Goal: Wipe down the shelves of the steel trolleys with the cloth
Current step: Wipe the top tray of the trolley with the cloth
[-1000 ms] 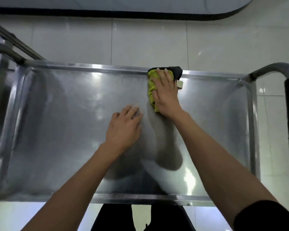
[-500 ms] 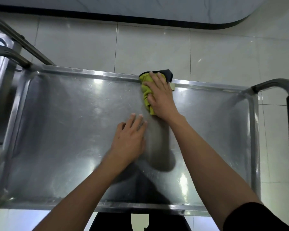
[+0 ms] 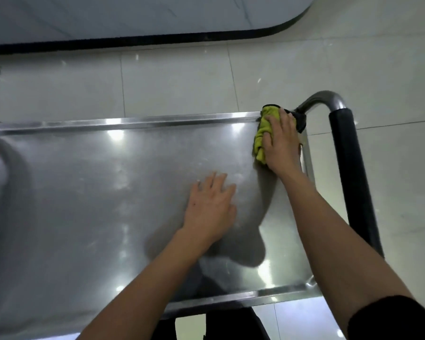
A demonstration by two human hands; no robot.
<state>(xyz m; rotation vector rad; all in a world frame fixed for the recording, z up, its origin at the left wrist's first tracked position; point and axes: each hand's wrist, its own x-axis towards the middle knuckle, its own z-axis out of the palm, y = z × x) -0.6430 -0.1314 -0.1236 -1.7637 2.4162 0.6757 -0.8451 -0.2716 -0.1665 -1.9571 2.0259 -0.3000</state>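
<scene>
The trolley's shelf (image 3: 88, 192) is brushed steel, dull-glossy with hazy smears and bright light spots, its handle tube (image 3: 322, 98) at upper right polished metal sleeved in matt black foam (image 3: 351, 180), the cloth (image 3: 264, 133) nubby yellow-green fabric with a black patch, and the floor (image 3: 182, 82) smooth glossy tile.

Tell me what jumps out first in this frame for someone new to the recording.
The yellow-green cloth stands out, pressed by the right hand into the far right corner of the steel trolley shelf. The left hand lies flat mid-shelf, and a black-sleeved handle rises at the right.
</scene>
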